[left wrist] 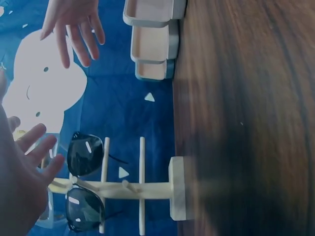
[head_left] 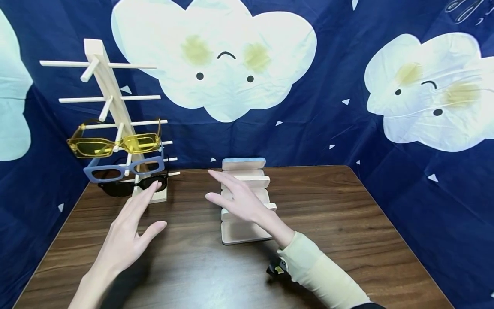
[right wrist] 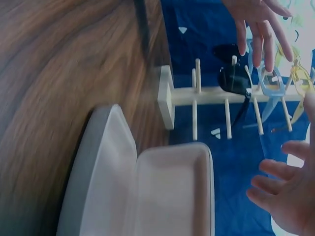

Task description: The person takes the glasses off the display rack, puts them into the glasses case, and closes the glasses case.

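A wooden peg rack (head_left: 106,81) stands at the back left, holding yellow sunglasses (head_left: 92,149), blue-framed sunglasses (head_left: 91,174) below them, and black sunglasses (head_left: 115,189) lowest. My left hand (head_left: 121,244) is in front of the rack, fingers extended and thumb spread, its fingertips overlapping the black pair in the head view. Over the unfolded eyeglass case (head_left: 243,231), pale-lined with several sections, my right hand (head_left: 241,201) reaches leftward with straight fingers. In the right wrist view the case lining (right wrist: 172,191) shows bare. Nothing is held by either hand.
The brown wooden table (head_left: 328,206) backs onto a dark blue cloth (head_left: 335,128) printed with white clouds. Bare pegs (head_left: 63,64) stick out sideways and forward from the rack's upper part. A small black device (head_left: 275,269) sits at the right wrist.
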Demonstrator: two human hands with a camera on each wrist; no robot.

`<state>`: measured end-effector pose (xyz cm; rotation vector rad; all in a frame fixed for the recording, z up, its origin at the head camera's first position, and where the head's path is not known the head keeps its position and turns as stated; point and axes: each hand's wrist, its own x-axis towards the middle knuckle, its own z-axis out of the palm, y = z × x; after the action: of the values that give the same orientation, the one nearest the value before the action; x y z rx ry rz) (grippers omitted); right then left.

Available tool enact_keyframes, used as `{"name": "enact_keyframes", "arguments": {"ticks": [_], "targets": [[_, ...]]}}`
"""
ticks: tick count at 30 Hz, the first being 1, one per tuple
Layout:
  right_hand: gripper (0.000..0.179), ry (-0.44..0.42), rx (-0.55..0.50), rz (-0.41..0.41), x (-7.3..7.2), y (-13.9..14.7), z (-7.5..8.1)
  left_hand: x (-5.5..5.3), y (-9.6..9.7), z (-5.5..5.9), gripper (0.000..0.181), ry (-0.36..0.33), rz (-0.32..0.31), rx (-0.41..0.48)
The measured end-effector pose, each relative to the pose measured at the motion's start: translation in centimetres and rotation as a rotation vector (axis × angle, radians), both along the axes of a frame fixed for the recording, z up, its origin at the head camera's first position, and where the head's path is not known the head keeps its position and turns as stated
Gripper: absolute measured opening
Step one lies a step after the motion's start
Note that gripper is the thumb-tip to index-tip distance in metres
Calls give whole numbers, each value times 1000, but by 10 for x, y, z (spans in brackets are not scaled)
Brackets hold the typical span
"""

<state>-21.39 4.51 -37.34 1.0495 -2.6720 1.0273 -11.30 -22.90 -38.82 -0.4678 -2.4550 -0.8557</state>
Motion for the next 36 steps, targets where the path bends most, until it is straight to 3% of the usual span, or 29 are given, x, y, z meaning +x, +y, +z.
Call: {"name": "enact_keyframes", "arguments": {"ticks": [7, 11, 20, 28, 31, 36], "targets": [[59, -80, -68, -63, 1, -25, -2, 1, -13, -4, 65, 173, -54, 149], [58, -137, -121, -76, 1, -37, -3, 0, -20, -7, 56, 238, -68, 250], [51, -364, -286, -78, 0, -63, -3, 2, -34, -10, 42, 333, -8, 413], [49, -458, -379, -71, -8, -93, -4, 5, -43, -10, 31, 363, 119, 646], [50, -533, -431, -60, -11, -103, -7, 2, -51, -13, 29, 353, 231, 722], [45, -638, -541, -68, -16, -112, -12, -4, -60, -15, 31, 269, 396, 764]]}}
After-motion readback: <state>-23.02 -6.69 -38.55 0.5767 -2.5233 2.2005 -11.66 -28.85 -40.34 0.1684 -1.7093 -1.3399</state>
